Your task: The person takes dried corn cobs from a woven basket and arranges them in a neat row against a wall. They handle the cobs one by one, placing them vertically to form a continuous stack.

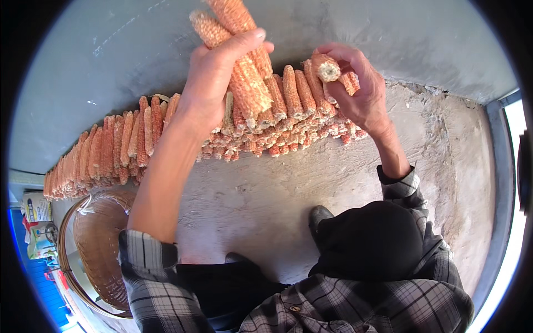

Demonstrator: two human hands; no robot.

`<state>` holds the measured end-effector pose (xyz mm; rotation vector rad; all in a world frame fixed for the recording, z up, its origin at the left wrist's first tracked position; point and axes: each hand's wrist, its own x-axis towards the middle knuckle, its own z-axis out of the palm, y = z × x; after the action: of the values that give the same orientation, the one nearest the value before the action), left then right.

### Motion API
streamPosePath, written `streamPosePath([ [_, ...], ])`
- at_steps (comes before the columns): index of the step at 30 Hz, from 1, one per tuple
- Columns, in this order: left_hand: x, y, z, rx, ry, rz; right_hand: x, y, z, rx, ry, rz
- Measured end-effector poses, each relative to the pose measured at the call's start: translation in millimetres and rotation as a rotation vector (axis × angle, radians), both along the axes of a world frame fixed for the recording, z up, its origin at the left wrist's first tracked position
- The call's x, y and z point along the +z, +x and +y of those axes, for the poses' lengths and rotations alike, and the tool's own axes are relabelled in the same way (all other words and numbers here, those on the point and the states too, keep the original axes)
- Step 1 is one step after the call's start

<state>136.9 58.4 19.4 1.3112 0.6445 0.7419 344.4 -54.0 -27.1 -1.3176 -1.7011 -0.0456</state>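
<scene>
My left hand (214, 77) is closed round two bare corncobs (247, 83), which cross each other and point up and away from me. To the right, my right hand (361, 89) grips one corncob (326, 67) between thumb and fingers, its pale cut end turned toward me. Both hands are raised over a long stack of corncobs (291, 91), reddish-orange and laid side by side in layers along the wall. My hands and the held cobs hide parts of the stack.
A grey wall (139, 44) runs behind the stack. At lower left stands a woven basket (102, 244), with printed bags (38, 208) beyond it. Concrete floor (250, 200) lies between the stack and my dark shoes (319, 216). A door frame (499, 166) is at the right.
</scene>
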Motion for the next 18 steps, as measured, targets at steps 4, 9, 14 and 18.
streamPosePath([
  [4, -19, -8, 5, -0.021, -0.232, 0.101, -26, 17, 8, 0.012, -0.101, -0.093],
  [9, -37, 2, 12, -0.144, -0.237, 0.152, -40, 11, 12, 0.035, -0.129, -0.301],
  [14, -44, 16, 8, -0.080, -0.158, 0.264, -46, 12, 15, -0.001, -0.147, -0.449],
  [18, -50, 30, 6, -0.077, -0.154, 0.338, -45, 11, 12, 0.006, -0.117, -0.368],
])
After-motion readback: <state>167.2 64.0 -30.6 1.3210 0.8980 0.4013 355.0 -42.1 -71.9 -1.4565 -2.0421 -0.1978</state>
